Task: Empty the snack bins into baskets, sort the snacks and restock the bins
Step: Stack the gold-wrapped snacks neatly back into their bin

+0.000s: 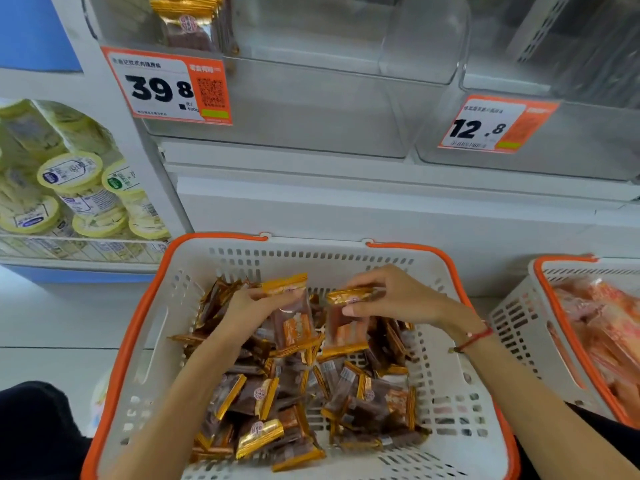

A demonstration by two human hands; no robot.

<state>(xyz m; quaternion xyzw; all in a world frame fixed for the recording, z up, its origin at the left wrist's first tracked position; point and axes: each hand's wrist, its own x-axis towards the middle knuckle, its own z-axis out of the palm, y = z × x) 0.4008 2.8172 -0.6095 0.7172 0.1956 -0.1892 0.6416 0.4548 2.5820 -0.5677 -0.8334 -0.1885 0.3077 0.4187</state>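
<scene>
The white basket point(145, 341) with the orange rim sits below the shelf bins and serves as the reference point. It holds a loose pile of brown snack packs point(277, 403) with gold ends, spread across its floor.

Both hands work over the rear half of the basket, close together but not touching. The left hand point(249, 306) grips one pack point(294, 313) by its gold top edge, fingers curled round it; the pack hangs upright above the pile. The right hand point(394, 296) pinches a second pack point(346, 327) at its gold top between thumb and fingers. The two held packs hang side by side. A red cord point(474, 337) circles the right wrist.

Above the basket, the left clear bin point(311, 109) carries a tag point(166, 86) reading 39.8 and contains a few brown packs at its upper left. The right bin point(571, 140) carries a tag point(491, 124) reading 12.8. Right of the basket stands a second basket point(519, 327) holding orange packs point(602, 327). Left of the basket, a wire shelf holds yellow-lidded tubs point(72, 174).
</scene>
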